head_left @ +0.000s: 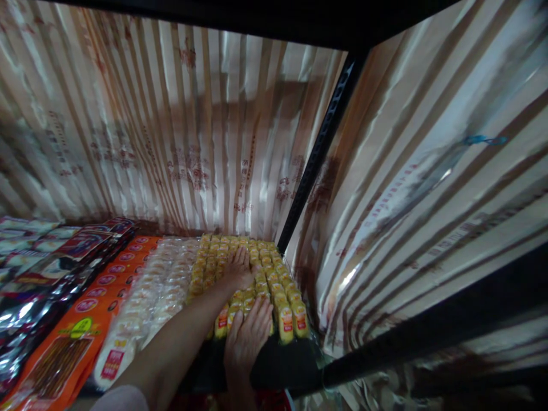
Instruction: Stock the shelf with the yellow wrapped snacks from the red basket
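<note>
Rows of small yellow wrapped packs (286,311) with red and white labels stand close together on a black shelf (291,365). My left hand (240,271) reaches over them and lies flat on their tops near the middle of the block, fingers stretched toward the back. Nearer to me, my right hand (250,334) rests with fingers extended against the front ends of the rows, beside the shelf's front edge. Neither hand grips anything. The packs under both palms are hidden.
Left of the yellow rows lie clear-wrapped white packs (124,337), an orange packet (72,337) of brown sticks and dark shiny packets (38,285). A black upright post (319,148) stands behind on the right. Creased printed sheeting (205,114) hangs at the back and right.
</note>
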Available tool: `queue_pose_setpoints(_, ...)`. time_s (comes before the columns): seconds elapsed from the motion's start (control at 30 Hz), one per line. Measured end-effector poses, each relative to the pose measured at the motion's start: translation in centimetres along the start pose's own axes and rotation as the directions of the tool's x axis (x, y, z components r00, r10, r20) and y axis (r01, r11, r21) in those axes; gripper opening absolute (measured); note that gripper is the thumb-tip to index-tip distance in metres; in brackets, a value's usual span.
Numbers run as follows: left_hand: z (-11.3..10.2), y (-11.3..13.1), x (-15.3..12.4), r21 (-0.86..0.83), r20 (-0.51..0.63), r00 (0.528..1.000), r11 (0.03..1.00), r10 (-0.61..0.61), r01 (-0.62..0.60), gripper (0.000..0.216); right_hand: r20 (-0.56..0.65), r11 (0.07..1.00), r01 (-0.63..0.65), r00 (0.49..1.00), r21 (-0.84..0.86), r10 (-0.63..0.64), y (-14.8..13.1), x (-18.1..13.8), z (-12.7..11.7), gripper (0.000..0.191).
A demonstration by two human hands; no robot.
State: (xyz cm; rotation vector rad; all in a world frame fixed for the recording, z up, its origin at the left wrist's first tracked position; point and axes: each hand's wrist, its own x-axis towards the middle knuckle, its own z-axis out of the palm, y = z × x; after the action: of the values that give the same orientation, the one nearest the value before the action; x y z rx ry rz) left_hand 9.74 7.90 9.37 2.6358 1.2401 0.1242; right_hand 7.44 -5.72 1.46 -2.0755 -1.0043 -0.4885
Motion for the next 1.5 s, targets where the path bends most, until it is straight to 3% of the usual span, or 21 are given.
queue_pose_setpoints(0.2,-0.2,0.5,-0.5,-0.020,-0.017,1.000,1.000,-0.001,0.001,0.068,0.000,1.000,0.023,1.000,0.014,-0.023,-0.1,0.1,-0.5,0.061)
queue_pose_setpoints(0.33,0.0,1.5,0.0,-0.034,-0.076,0.994,0.996,0.084,-0.087,0.065,0.003,0.998,0.050,0.999,0.024,-0.050,-0.2,0.1,-0.8,0.059)
queue_pose_setpoints(0.53,1.5,1.6,0.5,-0.041,0.017,0.998,0.997,0.060,-0.059,0.068,-0.014,0.998,0.052,0.999,0.022,-0.051,0.1,0.0,-0.4,0.060)
queue_pose_setpoints(0.7,0.4,2.1,0.1,-0.032,0.065,0.997,0.999,0.031,-0.029,0.069,0.008,0.998,0.034,0.999,0.048,-0.035,0.0,0.1,-0.6,0.060)
queue_pose_setpoints(0.87,-0.8,3.1,0.2,-0.037,-0.008,0.999,0.999,0.035,-0.035,0.070,-0.011,0.999,0.013,1.000,0.052,-0.012,0.2,0.1,-0.4,0.060)
queue_pose_setpoints(1.1,0.7,2.1,0.8,-0.009,0.054,0.998,1.000,0.021,-0.021,0.068,-0.025,0.999,0.016,1.000,0.035,-0.015,0.6,-0.3,0.2,0.061)
queue_pose_setpoints(1.2,0.3,2.0,1.0,-0.020,0.062,0.997,0.999,0.036,-0.035,0.067,-0.012,0.999,-0.008,1.000,0.050,0.009,0.5,-0.2,0.2,0.063)
queue_pose_setpoints(1.33,-1.4,2.6,0.1,-0.062,-0.049,0.997,0.997,0.053,-0.056,0.061,0.013,0.996,-0.032,0.999,0.083,0.031,0.3,0.0,-0.1,0.064)
queue_pose_setpoints(1.5,-3.1,3.4,-3.6,-0.127,-0.131,0.973,0.970,0.190,-0.206,0.053,0.027,0.988,-0.063,0.998,0.143,0.059,0.4,0.0,-0.3,0.064)
